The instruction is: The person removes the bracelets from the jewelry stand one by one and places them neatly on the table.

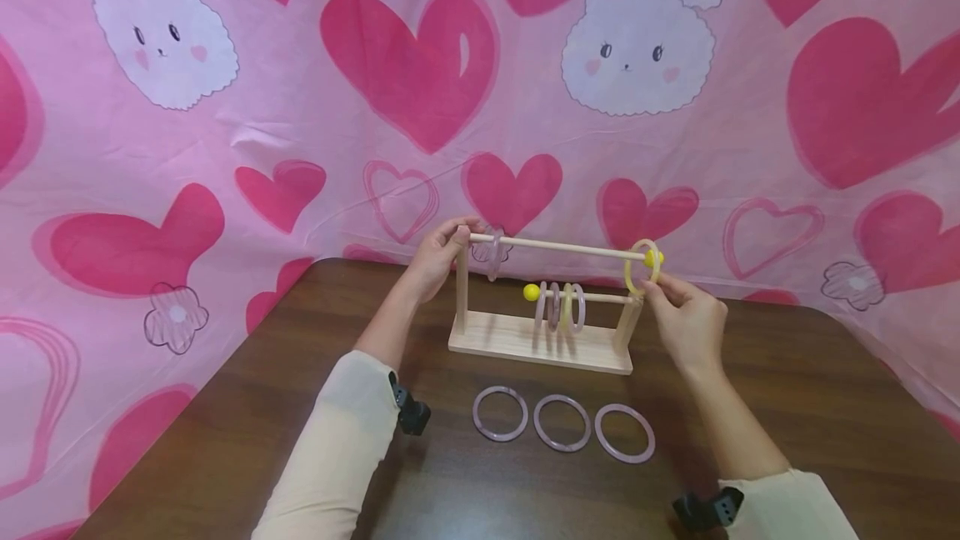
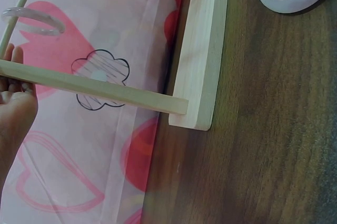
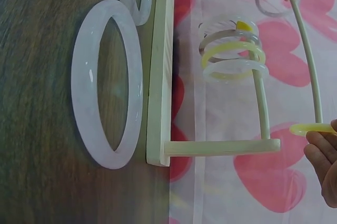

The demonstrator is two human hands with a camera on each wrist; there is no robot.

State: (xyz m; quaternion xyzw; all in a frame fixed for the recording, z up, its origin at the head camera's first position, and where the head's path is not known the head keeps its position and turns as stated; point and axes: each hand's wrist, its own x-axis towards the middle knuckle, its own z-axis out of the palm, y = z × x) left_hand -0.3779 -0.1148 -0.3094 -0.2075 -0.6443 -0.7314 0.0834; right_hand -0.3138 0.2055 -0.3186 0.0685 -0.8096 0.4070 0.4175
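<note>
A light wooden bangle rack (image 1: pixel 517 338) stands on the table, with two rods at different heights. My left hand (image 1: pixel 438 263) grips the top of its left post, thumb in front and fingers behind. Close to that hand, a pale purple bangle (image 1: pixel 493 255) hangs on the upper rod. At the rod's right end, my right hand (image 1: pixel 693 330) pinches a yellow bangle (image 3: pixel 301 129), which overlaps the yellow end ball (image 1: pixel 655 258) in the head view. The lower rod, tipped by another yellow ball (image 1: pixel 531 292), carries several bangles, one yellow (image 3: pixel 231 48) among paler and darker ones.
Three pale purple bangles lie in a row on the brown table (image 1: pixel 450 490) before the rack: a left one (image 1: pixel 477 415), a middle one (image 1: pixel 538 423) and a right one (image 1: pixel 600 435). A pink heart-and-rabbit cloth (image 1: pixel 300 107) hangs behind the table.
</note>
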